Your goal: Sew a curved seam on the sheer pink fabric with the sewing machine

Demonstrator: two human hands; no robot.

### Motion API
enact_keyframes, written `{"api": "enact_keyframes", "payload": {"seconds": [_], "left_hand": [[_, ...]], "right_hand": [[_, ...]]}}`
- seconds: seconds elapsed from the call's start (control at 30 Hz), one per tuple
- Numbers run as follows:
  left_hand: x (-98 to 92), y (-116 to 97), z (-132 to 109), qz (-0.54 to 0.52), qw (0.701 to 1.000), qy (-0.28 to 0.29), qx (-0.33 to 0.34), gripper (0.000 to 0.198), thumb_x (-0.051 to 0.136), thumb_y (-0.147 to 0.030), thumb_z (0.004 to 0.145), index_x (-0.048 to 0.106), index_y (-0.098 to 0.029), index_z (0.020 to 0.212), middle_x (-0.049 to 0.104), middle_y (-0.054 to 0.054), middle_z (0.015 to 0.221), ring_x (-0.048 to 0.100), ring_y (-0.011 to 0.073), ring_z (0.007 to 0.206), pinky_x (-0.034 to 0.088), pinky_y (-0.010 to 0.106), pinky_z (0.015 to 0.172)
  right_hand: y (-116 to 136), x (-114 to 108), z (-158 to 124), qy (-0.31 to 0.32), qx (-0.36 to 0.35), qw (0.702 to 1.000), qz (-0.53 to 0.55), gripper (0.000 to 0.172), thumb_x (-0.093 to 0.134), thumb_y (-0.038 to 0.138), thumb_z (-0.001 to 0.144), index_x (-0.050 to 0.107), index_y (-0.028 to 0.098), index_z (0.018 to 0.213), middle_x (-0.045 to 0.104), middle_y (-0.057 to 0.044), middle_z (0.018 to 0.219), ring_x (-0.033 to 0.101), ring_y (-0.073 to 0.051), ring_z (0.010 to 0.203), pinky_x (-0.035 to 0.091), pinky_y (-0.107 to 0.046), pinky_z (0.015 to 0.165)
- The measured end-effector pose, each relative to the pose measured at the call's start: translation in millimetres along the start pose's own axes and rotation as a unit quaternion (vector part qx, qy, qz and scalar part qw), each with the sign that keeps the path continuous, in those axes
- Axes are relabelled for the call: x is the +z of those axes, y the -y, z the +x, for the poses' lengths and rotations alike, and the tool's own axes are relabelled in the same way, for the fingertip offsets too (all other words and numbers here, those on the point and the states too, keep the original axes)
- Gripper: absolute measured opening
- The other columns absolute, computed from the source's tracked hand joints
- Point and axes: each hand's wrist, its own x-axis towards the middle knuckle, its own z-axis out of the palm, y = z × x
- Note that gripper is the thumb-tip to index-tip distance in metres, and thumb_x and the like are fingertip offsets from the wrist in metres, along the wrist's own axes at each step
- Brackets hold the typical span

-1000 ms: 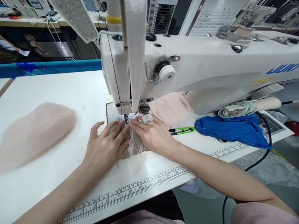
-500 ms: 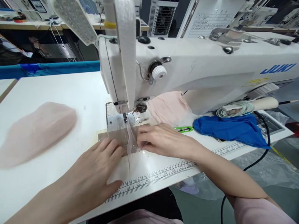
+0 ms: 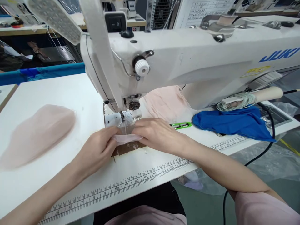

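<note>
A narrow strip of sheer pale pink fabric (image 3: 127, 138) stretches crosswise just in front of the needle and presser foot (image 3: 122, 116). My left hand (image 3: 99, 148) pinches its left end between thumb and fingers. At its right end, my right hand (image 3: 156, 134) is closed on the same strip, fingertips partly hidden. Both hands rest low over the plate of the white sewing machine (image 3: 168, 59). Thread seems to run from the needle area down to the fabric, though it is faint.
Sheer pink fabric (image 3: 39, 134) lies on the table at left. Behind my right hand are a peach cloth (image 3: 166, 103), green thread snips (image 3: 181, 125), a blue cloth (image 3: 232, 125) and a coil of pale cord (image 3: 236, 103). A printed ruler (image 3: 126, 184) follows the front edge.
The fabric strip was running lengthwise from the presser foot; now it lies crosswise between both hands. My left hand went from lying flat to pinching its end. The view shifted slightly.
</note>
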Motion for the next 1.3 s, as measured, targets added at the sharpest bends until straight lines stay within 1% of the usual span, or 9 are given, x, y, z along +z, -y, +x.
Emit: {"api": "enact_keyframes", "payload": {"seconds": [0.13,0.23,0.33,0.47,0.7,0.9,1.07,1.17,1.3], "left_hand": [[-9.8,7,13,0.052,0.998,0.041,0.001,0.042,0.048,-0.047,0.088,0.059,-0.024,0.121,0.066,0.004,0.095,0.060,0.0184,0.070,0.046,0.031,0.061],[-14.3,10,24,0.101,0.992,0.075,-0.014,0.031,0.046,-0.042,0.090,0.066,-0.025,0.107,0.064,0.002,0.088,0.055,0.0148,0.061,0.041,0.029,0.057],[-18.0,8,31,0.108,0.989,0.093,-0.033,0.027,0.042,-0.032,0.092,0.065,-0.020,0.084,0.060,-0.001,0.077,0.045,0.0104,0.054,0.034,0.028,0.054],[-20.2,12,33,0.061,0.993,0.098,-0.024,0.030,0.043,-0.036,0.092,0.061,-0.018,0.077,0.057,-0.003,0.073,0.040,0.0078,0.052,0.032,0.026,0.052],[-10.9,25,19,-0.028,0.995,0.070,0.072,0.046,0.034,-0.038,0.098,0.057,-0.018,0.063,0.050,0.000,0.067,0.043,0.0093,0.053,0.036,0.025,0.050],[13.9,29,-6,0.105,0.969,-0.030,0.223,0.025,0.044,-0.023,0.095,0.068,-0.019,0.092,0.056,0.002,0.079,0.051,0.0112,0.061,0.040,0.025,0.052],[25.3,25,-20,0.237,0.916,-0.098,0.308,0.019,0.049,-0.017,0.092,0.068,-0.013,0.092,0.061,0.004,0.074,0.051,0.0177,0.065,0.039,0.034,0.054],[25.4,19,-23,0.252,0.910,-0.114,0.308,0.017,0.053,-0.012,0.090,0.067,-0.011,0.100,0.071,0.009,0.098,0.061,0.0235,0.083,0.044,0.039,0.066],[24.5,15,-25,0.252,0.919,-0.099,0.286,0.025,0.051,-0.017,0.093,0.065,-0.010,0.113,0.063,0.016,0.129,0.059,0.0313,0.117,0.046,0.049,0.091]], "right_hand": [[-6,9,3,-0.151,0.006,0.988,-0.041,0.022,0.050,0.016,0.095,0.072,0.018,0.094,0.065,-0.003,0.085,0.051,-0.009,0.062,0.027,-0.023,0.049],[-10,12,4,-0.228,0.008,0.972,-0.049,0.028,0.045,0.021,0.099,0.073,0.021,0.102,0.064,-0.004,0.095,0.050,-0.008,0.061,0.026,-0.021,0.046],[-12,14,5,-0.247,0.009,0.968,-0.047,0.032,0.041,0.025,0.101,0.073,0.023,0.106,0.065,-0.003,0.090,0.052,-0.008,0.063,0.027,-0.021,0.046],[-11,16,6,-0.236,0.020,0.971,-0.042,0.030,0.044,0.024,0.100,0.074,0.021,0.104,0.067,-0.002,0.082,0.054,-0.009,0.063,0.025,-0.021,0.047],[-7,13,3,-0.182,0.002,0.983,-0.013,0.024,0.050,0.012,0.090,0.074,0.017,0.087,0.071,-0.001,0.079,0.059,-0.013,0.069,0.027,-0.024,0.048],[-10,14,1,-0.120,-0.119,0.984,-0.054,0.017,0.058,0.011,0.081,0.071,0.017,0.072,0.075,-0.001,0.089,0.059,-0.019,0.092,0.041,-0.032,0.071],[-7,15,2,-0.062,-0.148,0.984,-0.075,0.019,0.057,0.009,0.083,0.069,0.017,0.071,0.076,-0.001,0.093,0.059,-0.020,0.102,0.039,-0.033,0.081],[-6,14,2,-0.041,-0.139,0.987,-0.071,0.018,0.057,0.009,0.083,0.069,0.018,0.071,0.076,0.000,0.090,0.060,-0.018,0.099,0.037,-0.032,0.080],[-6,14,2,-0.032,-0.132,0.989,-0.060,0.015,0.059,0.010,0.081,0.070,0.017,0.073,0.077,-0.001,0.090,0.061,-0.018,0.099,0.036,-0.032,0.080]]}}
